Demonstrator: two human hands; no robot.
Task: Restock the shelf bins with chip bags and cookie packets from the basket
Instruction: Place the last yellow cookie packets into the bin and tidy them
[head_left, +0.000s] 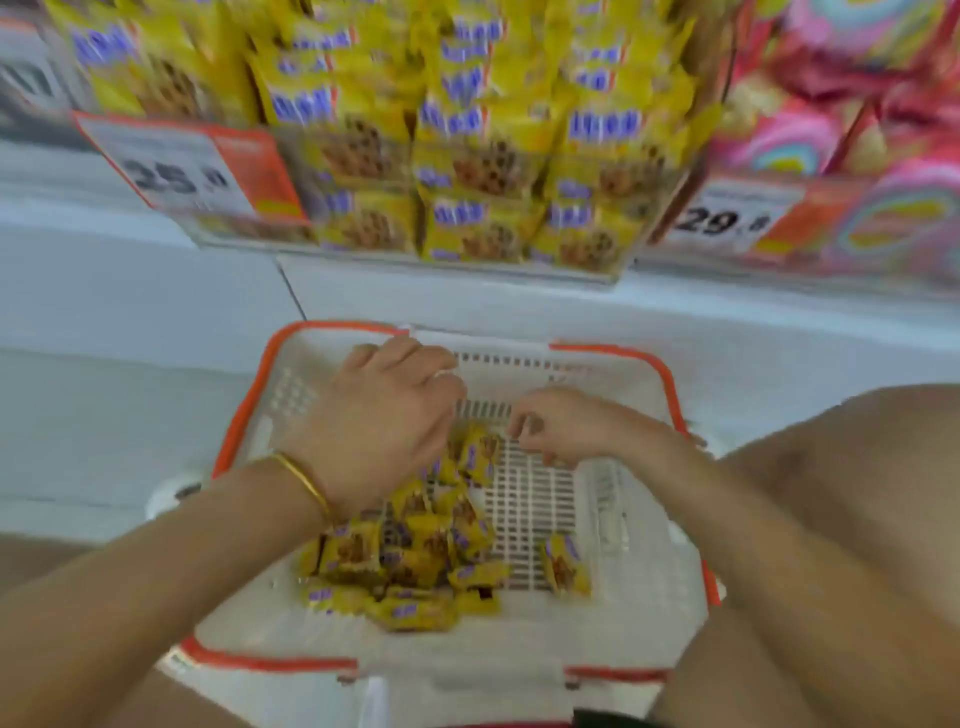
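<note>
- Left hand (384, 415): forearm comes in from the near-left corner of the basket (670, 384), wrist bent, back of hand up, fingers pointing down over the far-left part of the basket.
- Left grip: fingertips hidden behind the hand, right at the top of the packet pile; cannot tell if it has hold of anything.
- Gold bangle (304, 480) on the left wrist.
- Right hand (558, 428): forearm crosses the basket's right edge, hand over the bare mesh floor near the far side.
- Right grip: fingers loosely curled, nothing seen in them; frame is blurred.
- The hands are close together but apart.
- Cookie packets (415, 561): yellow pile in the basket's left-centre, running from under the left hand toward the near edge.
- One stray packet (566, 566) lies apart, toward the right wall.
- Bare mesh between pile and right wall.
- Person's leg (831, 493) is at the basket's right edge.
- Shelf bin (452, 265) sits beyond the far rim, stacked with matching yellow packets (467, 218).
- Price tags (192, 171) hang at the bin's front corners; pink packs (883, 130) fill the next bin to the right.
</note>
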